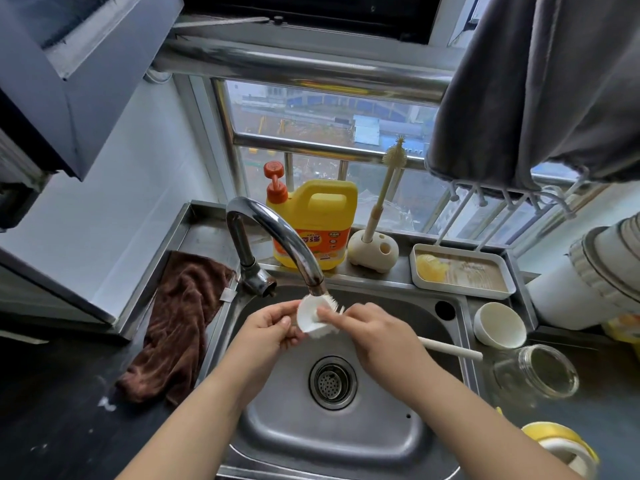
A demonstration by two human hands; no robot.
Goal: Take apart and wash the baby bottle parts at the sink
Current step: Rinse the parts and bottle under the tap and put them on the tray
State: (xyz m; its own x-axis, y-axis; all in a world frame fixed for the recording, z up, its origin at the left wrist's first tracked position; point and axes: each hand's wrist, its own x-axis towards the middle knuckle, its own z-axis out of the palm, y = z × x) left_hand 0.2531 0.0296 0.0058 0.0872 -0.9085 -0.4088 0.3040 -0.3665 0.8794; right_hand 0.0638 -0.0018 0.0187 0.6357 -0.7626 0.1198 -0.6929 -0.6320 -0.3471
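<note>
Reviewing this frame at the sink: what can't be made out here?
Head view only:
- Water flow at the faucet spout: not discernible.
- Brush head: mostly hidden by the white bottle part and right hand.
- Yellow-and-white item: cut off by the bottom edge.
- Detergent bottle label: partly behind the faucet.

Both forearms reached forward from the bottom edge and converged toward the middle. The left hand (273, 329) was curled, thumb on top, pinching something between thumb and fingers. The right hand (377, 336) faced it knuckles-up, fingers wrapped in a grip, index finger extended toward the left hand.
</note>
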